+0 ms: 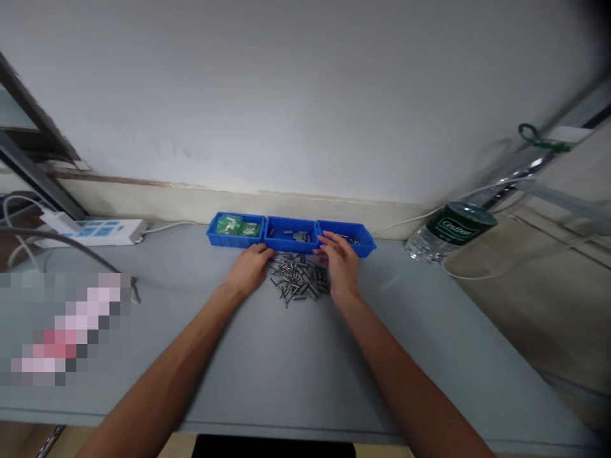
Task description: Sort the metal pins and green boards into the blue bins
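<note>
Nearest to us, our two forearms reach across the grey table [286, 369]. Our left hand [249, 267] lies at the left edge of a loose pile of metal pins [296, 280]; its fingers lie close to one another, but we cannot tell whether they pinch anything. Our right hand [342, 270] is at the pile's right edge, its fingers spread apart and slightly bent, and we see nothing clamped in them. The pile lies between our hands, with thin and thicker pieces mixed.

Just beyond the pile stands the middle blue bin [292, 245], with a few short metal pieces [300, 236] inside. Beyond our left hand is the left blue bin [233, 240], holding green packets [229, 224]. Behind our right hand's fingers is the right blue bin [366, 250], with small metal parts in it, partly hidden.

Well left of our left hand lies a white power strip [109, 233]; well right of our right hand, a clear bottle [453, 229] with a green label leans over. Farthest off rises the pale wall [286, 102].
</note>
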The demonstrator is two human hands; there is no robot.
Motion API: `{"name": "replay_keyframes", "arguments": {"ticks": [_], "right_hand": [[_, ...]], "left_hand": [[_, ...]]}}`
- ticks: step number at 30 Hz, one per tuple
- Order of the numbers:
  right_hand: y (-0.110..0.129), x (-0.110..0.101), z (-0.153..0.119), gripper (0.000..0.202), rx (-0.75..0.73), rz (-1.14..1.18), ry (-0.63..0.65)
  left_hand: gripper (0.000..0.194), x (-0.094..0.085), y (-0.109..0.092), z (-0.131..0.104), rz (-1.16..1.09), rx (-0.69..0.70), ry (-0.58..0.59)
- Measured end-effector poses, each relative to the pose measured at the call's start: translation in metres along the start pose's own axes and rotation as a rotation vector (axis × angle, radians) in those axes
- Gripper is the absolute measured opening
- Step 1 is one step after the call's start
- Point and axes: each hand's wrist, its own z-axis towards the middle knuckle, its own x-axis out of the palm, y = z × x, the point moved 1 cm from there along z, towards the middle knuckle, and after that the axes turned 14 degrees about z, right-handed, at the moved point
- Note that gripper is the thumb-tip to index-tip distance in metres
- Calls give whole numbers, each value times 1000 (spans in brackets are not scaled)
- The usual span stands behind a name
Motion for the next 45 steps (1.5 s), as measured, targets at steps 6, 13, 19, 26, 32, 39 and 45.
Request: {"name": "replay_keyframes", "arguments": {"ticks": [6,13,19,26,32,39,45], "right_hand": [[0,3,-2,40,14,-5,25],[1,6,-6,31,41,-16,75],[1,12,-11,24,72,-77,232],[0,18,-18,22,180,-22,459],[0,20,-19,22,316,183,422],[5,8,-7,22,172,161,117],[-2,-5,7,40,23,132,-158]], "left_hand": [[45,0,5,-1,-96,-12,-21],[39,-6,-1,1,-283,-30,-163],[15,-10,-11,7,-833,-310,-215],[26,-17,-17,7,-1155,-388,-163],[24,-17,-18,7,-1065,-350,-155],[15,-14,-2,4,-482,-160,-166],[12,-2,14,-1,-181,-31,-12]]}}
